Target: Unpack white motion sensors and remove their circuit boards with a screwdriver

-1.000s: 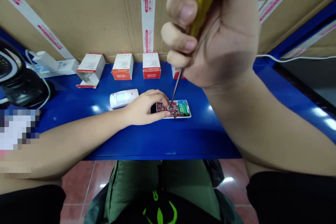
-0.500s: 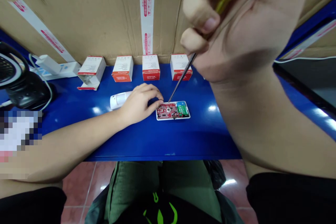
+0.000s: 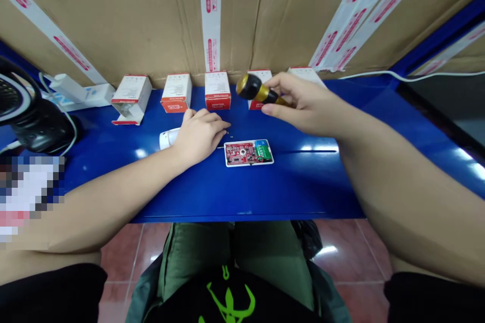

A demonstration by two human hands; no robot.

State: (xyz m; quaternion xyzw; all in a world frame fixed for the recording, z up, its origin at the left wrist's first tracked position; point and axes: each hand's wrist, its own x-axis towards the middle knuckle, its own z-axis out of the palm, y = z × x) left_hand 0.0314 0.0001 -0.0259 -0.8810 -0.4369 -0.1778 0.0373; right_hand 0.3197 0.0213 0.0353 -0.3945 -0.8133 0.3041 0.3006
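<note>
My right hand is raised over the back of the table, its fingers wrapped round the black and yellow handle of a screwdriver. The handle's butt points left; the shaft is hidden or hard to make out. Low on the table, my left hand rests palm down with index finger and thumb apart. A tiny screw lies near its fingertips. Just right of that hand is an open white detector housing with a red circuit board and a green-blue battery. A white cover shows partly behind my left hand.
Several white and red detector boxes stand along the cardboard at the back, the leftmost box with its flap open. A power strip and a black device sit at the left. A white cable runs along the back right.
My right hand has swung the screwdriver from upright at the board to lying roughly level, farther back. My left hand has shifted slightly left, off the housing's corner.
</note>
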